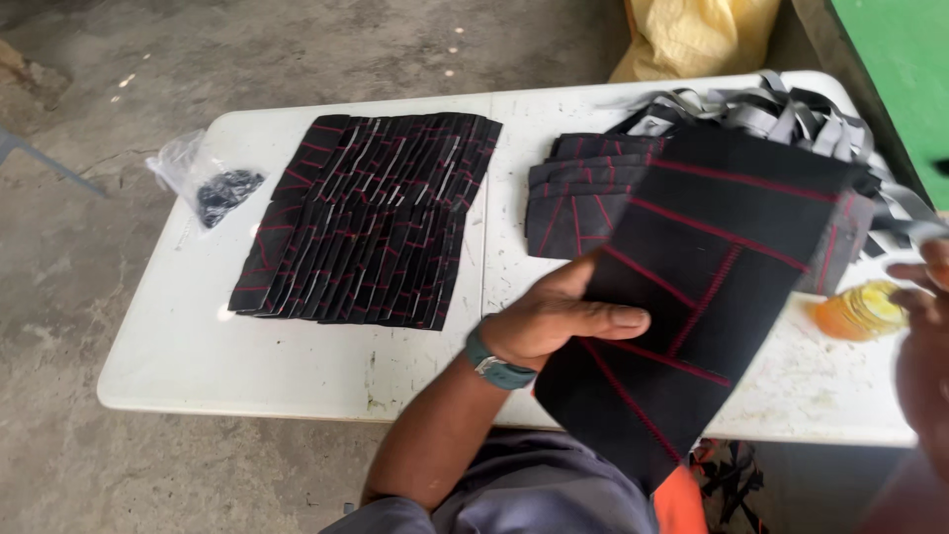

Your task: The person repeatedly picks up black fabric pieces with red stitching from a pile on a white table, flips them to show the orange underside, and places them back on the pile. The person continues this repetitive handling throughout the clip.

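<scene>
My left hand [559,318] is shut on a black fabric panel [692,287] with red stitched lines, thumb on top, holding it above the white folding table [297,366]. A watch with a teal band is on that wrist. My right hand [924,336] is blurred at the right edge, fingers apart, next to a small yellow bottle [858,311], holding nothing that I can see. Behind the held panel lies a pile of similar black panels [583,193].
A wide overlapping spread of black, red-stitched pieces [366,218] covers the table's left half. A clear plastic bag with dark small parts [208,183] lies at the left end. Grey and black straps [781,109] are heaped at the far right. A yellow sack [697,35] stands behind the table.
</scene>
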